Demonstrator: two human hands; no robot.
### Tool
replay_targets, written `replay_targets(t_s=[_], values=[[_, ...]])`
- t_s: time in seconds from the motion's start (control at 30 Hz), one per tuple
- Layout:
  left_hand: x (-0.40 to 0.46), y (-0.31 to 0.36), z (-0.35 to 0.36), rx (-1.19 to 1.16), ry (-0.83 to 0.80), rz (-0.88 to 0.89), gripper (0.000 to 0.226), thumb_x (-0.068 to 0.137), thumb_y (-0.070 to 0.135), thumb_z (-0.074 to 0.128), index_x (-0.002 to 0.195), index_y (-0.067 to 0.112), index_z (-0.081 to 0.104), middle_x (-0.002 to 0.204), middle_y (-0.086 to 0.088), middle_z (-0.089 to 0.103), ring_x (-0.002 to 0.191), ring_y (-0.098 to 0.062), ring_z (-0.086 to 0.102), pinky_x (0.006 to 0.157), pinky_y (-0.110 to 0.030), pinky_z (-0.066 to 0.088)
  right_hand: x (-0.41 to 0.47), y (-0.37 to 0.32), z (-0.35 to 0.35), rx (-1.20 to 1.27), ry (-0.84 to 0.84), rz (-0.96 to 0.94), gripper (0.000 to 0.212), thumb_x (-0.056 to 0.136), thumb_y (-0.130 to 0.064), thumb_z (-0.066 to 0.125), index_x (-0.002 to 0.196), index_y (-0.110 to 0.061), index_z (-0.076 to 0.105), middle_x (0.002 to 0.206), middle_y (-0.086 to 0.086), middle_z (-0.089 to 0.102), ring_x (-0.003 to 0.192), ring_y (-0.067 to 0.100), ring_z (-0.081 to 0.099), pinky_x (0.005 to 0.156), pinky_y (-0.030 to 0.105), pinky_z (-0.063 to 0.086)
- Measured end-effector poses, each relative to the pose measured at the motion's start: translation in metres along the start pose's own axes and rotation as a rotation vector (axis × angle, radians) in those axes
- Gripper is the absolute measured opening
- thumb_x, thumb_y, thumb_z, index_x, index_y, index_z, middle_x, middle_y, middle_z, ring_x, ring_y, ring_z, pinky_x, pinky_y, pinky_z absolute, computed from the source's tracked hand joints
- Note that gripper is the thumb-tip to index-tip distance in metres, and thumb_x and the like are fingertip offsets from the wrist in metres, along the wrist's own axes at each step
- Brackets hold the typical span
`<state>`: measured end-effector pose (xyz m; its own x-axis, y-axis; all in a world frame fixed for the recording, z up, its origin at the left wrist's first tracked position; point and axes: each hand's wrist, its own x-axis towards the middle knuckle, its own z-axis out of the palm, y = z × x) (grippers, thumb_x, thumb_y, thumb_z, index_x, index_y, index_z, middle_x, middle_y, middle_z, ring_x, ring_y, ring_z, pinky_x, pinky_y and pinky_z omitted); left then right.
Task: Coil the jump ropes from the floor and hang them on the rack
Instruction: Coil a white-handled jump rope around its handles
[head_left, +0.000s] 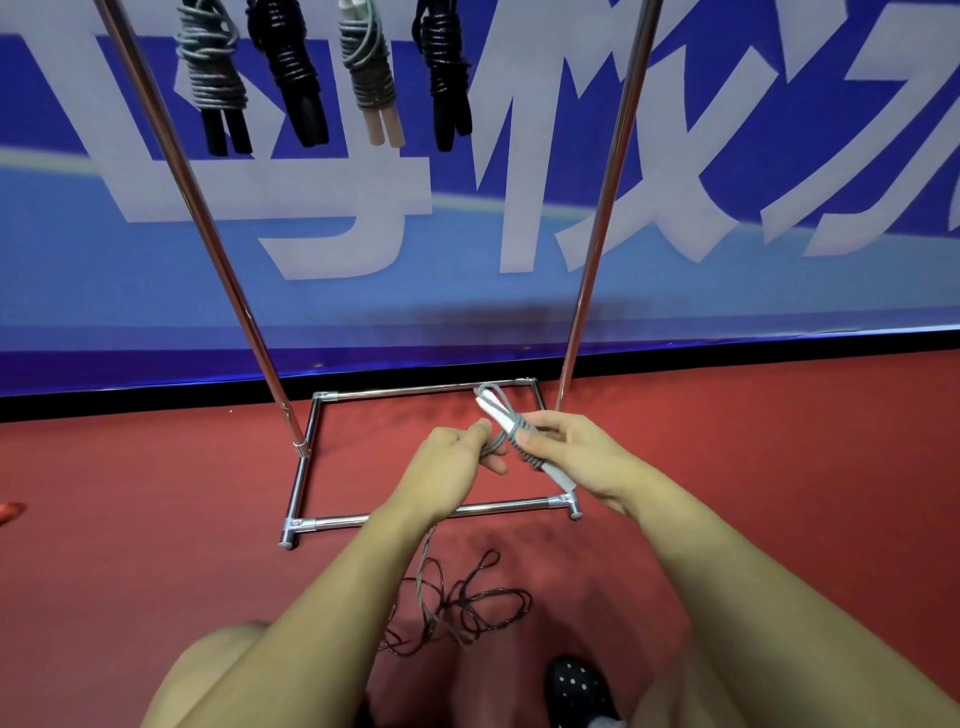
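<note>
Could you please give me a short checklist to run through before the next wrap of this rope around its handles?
1. Right hand grips the white handles: ok.
2. Left hand holds the grey cord close to the handles: ok.
3. Wraps already on the handles sit side by side: ok.
4. Loose cord on the floor runs free: not ok, it lies in crossing loops and might snag.
5. Free place on the rack beside the four hung ropes: cannot tell, the top bar is out of frame.
</note>
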<state>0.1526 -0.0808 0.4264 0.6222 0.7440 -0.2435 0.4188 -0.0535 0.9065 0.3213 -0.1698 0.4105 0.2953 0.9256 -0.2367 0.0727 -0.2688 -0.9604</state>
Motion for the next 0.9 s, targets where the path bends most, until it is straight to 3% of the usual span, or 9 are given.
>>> replay_targets(t_s=[0.13,0.23,0.33,0.47,0.57,0.63,0.73,0.83,0.9], values=[[-0.006,0.003,0.001,-0.004,0.05,-0.03,0.06,0.1,0.058,0.049,0.078,0.013,0.081,0.067,0.005,0.074,0.041,0.001,0.043,0.061,-0.028,0.037,-0.001,0.0,0.006,-0.064,0.059,-0.016,0.036,0.085,-0.018,0.083,0.118,-0.015,0.069,0.107,0.009,0.073,0.089,0.011,0.07,0.086,0.029,0.059],[-0.011,0.004,-0.002,-0.024,0.034,0.015,0.054,0.096,0.051,0.062,0.064,0.011,0.078,0.045,0.008,0.057,0.041,-0.005,0.034,0.052,-0.022,0.033,-0.003,-0.003,0.006,-0.052,0.045,0.023,0.044,0.074,-0.016,0.092,0.11,-0.014,0.066,0.098,0.009,0.075,0.082,0.015,0.072,0.077,0.029,0.058],[-0.011,0.007,-0.006,-0.082,-0.053,0.062,0.053,0.095,0.046,0.066,0.049,0.02,0.069,0.051,0.0,0.04,0.046,-0.009,0.027,0.046,-0.017,0.026,-0.007,-0.004,0.005,0.099,-0.112,0.087,0.053,0.075,-0.015,0.089,0.119,-0.01,0.06,0.105,0.011,0.073,0.094,0.019,0.07,0.09,0.038,0.058],[-0.012,0.007,-0.009,-0.11,-0.151,0.077,0.047,0.093,0.046,0.068,0.055,0.02,0.072,0.056,-0.003,0.046,0.047,-0.01,0.03,0.048,-0.018,0.028,-0.016,-0.007,0.001,0.274,-0.378,0.194,0.055,0.09,-0.016,0.076,0.139,-0.021,0.052,0.124,0.007,0.071,0.118,0.037,0.068,0.093,0.047,0.058],[-0.013,0.009,-0.009,-0.215,-0.171,0.032,0.041,0.094,0.04,0.068,0.073,0.006,0.076,0.055,-0.001,0.061,0.04,-0.006,0.038,0.043,-0.015,0.03,-0.024,-0.021,0.004,0.177,-0.396,0.126,0.035,0.1,-0.021,0.063,0.134,-0.02,0.053,0.112,0.012,0.074,0.091,0.04,0.074,0.063,0.036,0.062],[-0.011,0.009,-0.01,-0.254,-0.178,0.028,0.041,0.091,0.043,0.07,0.075,0.006,0.075,0.064,-0.004,0.068,0.041,-0.008,0.037,0.043,-0.018,0.028,-0.026,-0.027,0.006,0.156,-0.319,0.064,0.024,0.103,-0.033,0.056,0.124,-0.021,0.057,0.09,0.013,0.069,0.056,0.024,0.066,0.042,0.025,0.046],[-0.009,0.007,-0.013,-0.279,-0.204,0.017,0.039,0.089,0.047,0.072,0.079,0.009,0.077,0.083,-0.009,0.073,0.043,-0.011,0.034,0.043,-0.02,0.026,-0.024,-0.027,0.007,0.185,-0.258,0.069,0.035,0.101,-0.057,0.045,0.112,-0.03,0.064,0.076,0.011,0.059,0.039,0.014,0.037,0.042,0.02,0.031],[-0.007,0.006,-0.013,-0.292,-0.229,-0.046,0.046,0.093,0.05,0.066,0.092,0.005,0.076,0.073,-0.009,0.069,0.039,-0.012,0.037,0.038,-0.02,0.027,-0.021,-0.028,0.007,0.21,-0.176,0.053,0.034,0.105,-0.051,0.045,0.113,-0.023,0.062,0.072,0.012,0.054,0.039,0.012,0.032,0.042,0.019,0.027],[-0.007,0.005,-0.014,-0.277,-0.251,-0.089,0.051,0.098,0.051,0.058,0.087,0.003,0.074,0.059,-0.01,0.061,0.037,-0.015,0.041,0.039,-0.022,0.031,-0.018,-0.029,0.003,0.257,-0.089,0.048,0.034,0.108,-0.043,0.043,0.114,-0.015,0.06,0.069,0.012,0.052,0.038,0.012,0.029,0.042,0.018,0.025]])
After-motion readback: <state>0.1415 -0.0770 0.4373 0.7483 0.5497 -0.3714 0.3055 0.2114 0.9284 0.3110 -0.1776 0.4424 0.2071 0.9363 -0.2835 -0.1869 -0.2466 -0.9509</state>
